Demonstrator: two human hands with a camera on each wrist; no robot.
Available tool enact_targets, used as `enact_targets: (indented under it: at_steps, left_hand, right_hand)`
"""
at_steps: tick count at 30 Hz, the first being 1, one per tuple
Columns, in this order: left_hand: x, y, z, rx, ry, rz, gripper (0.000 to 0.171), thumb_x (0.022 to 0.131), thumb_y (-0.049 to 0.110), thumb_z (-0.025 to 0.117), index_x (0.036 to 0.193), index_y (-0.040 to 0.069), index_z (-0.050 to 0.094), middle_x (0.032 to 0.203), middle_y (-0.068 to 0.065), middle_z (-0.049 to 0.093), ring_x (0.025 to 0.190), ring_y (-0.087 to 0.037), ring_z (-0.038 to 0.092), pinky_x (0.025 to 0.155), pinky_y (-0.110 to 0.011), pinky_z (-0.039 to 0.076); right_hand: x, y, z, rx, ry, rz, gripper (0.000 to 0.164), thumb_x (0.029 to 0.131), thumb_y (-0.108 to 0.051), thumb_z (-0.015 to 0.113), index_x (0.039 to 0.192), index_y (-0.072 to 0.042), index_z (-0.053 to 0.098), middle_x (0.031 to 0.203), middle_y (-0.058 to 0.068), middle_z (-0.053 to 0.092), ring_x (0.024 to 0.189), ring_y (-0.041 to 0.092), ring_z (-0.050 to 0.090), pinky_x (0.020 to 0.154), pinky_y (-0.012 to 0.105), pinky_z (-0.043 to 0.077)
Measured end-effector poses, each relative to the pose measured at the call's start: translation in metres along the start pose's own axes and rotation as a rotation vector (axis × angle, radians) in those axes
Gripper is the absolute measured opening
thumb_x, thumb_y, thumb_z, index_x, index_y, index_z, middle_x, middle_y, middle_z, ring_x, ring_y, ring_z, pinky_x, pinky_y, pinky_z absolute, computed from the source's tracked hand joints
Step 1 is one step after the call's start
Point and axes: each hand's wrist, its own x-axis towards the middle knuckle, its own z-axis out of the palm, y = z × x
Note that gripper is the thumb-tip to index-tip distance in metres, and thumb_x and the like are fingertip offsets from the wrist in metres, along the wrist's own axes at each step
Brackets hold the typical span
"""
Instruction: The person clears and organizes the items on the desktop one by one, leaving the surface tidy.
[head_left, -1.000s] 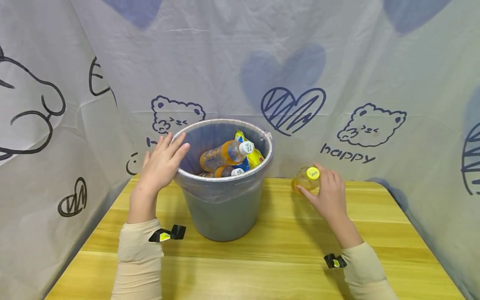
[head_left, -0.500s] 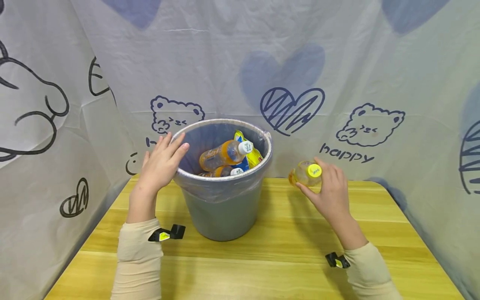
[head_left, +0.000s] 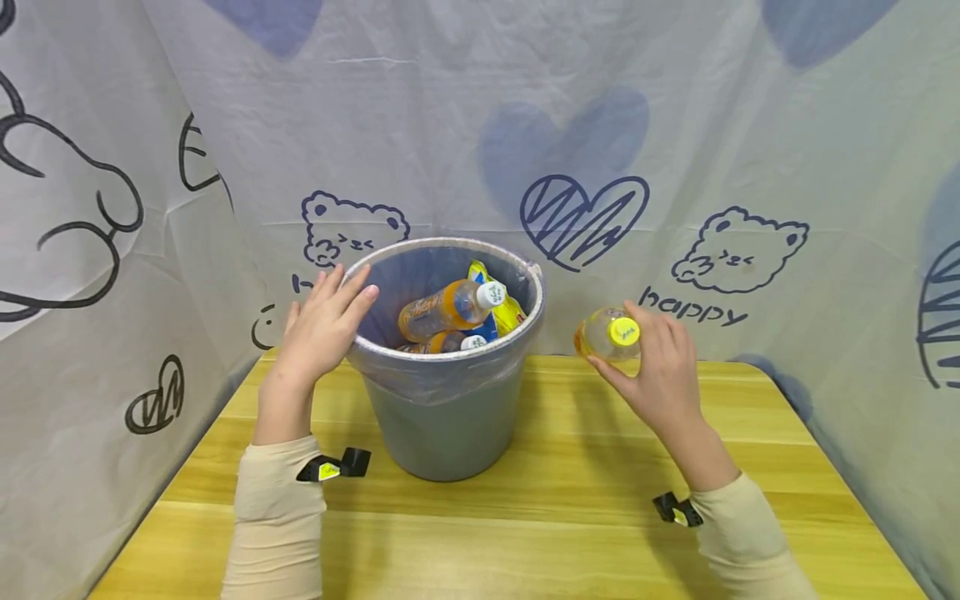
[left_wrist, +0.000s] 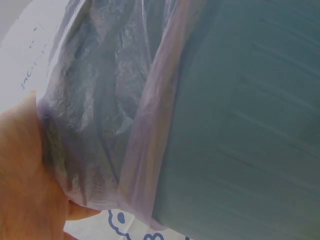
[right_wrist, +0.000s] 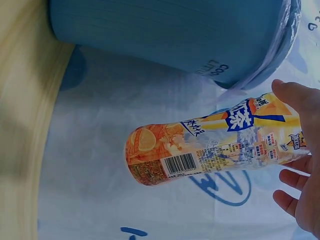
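Note:
A grey trash can (head_left: 446, 425) lined with a clear plastic bag stands on the wooden table. Straight, spread fingers of my left hand (head_left: 318, 333) rest on its left rim; the left wrist view shows that hand against the bag-covered edge. To the right of the can, my right hand (head_left: 663, 367) grips an iced tea bottle (head_left: 602, 335) between thumb and fingers near its yellow cap. In the right wrist view the iced tea bottle (right_wrist: 200, 145) has an orange and yellow label, and its base is raised off the table.
Inside the can lie a drink bottle (head_left: 450, 307) with an orange label and white cap, a second similar bottle (head_left: 442, 343) below it, and a yellow and blue wrapper (head_left: 510, 315). A white cloth (head_left: 720, 150) with drawings hangs behind the table (head_left: 525, 550).
My right hand has lifted the iced tea bottle up from the table, the bottle tilting a little more with its base toward the can. The left hand has stayed on the rim.

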Motion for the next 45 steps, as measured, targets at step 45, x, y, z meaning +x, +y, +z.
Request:
enact_targets:
  at_steps: [45]
  left_hand:
    - [0.0, 0.0, -0.001, 0.0, 0.0, -0.009, 0.07, 0.097, 0.069, 0.015, 0.156, 0.032, 0.017, 0.166, -0.006, 0.0, 0.153, -0.032, -0.008, 0.114, -0.071, -0.006]
  right_hand:
    - [0.07, -0.049, -0.006, 0.187, 0.244, -0.195, 0.066, 0.089, -0.05, 0.065, 0.13, 0.001, 0.054, 0.13, 0.019, 0.059, 0.115, 0.037, 0.051, 0.095, 0.049, 0.038]
